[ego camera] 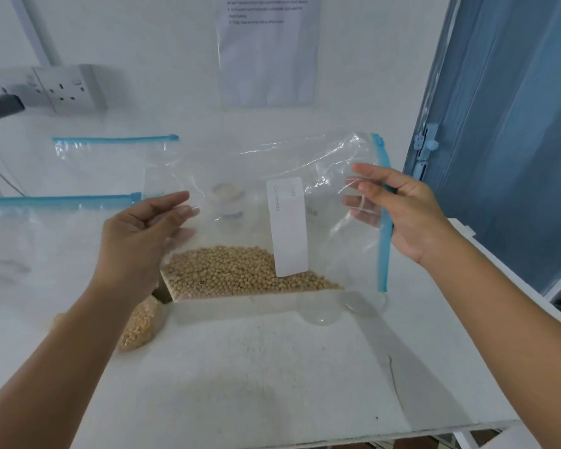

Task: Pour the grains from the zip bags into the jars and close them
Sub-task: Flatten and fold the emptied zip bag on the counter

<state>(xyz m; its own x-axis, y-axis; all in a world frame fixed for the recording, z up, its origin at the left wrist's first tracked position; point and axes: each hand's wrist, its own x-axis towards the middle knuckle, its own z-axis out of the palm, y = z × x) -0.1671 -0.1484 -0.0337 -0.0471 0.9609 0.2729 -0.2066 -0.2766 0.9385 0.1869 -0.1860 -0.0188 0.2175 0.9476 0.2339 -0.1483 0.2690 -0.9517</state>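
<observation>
Gripping the zip bag [240, 196] both hands [133, 241] [412, 212] pinch its sides — two bags [78, 163] behind, corn bag [140, 325] beneath.

Clear zip bag [240, 202] held sideways, beige grains [240, 273] pooled below.

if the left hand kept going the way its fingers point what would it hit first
Probably the white "Contents" label on the clear zip bag of tan beans that the left hand grips; its fingers point right, across the bag. Depth is unclear.
</observation>
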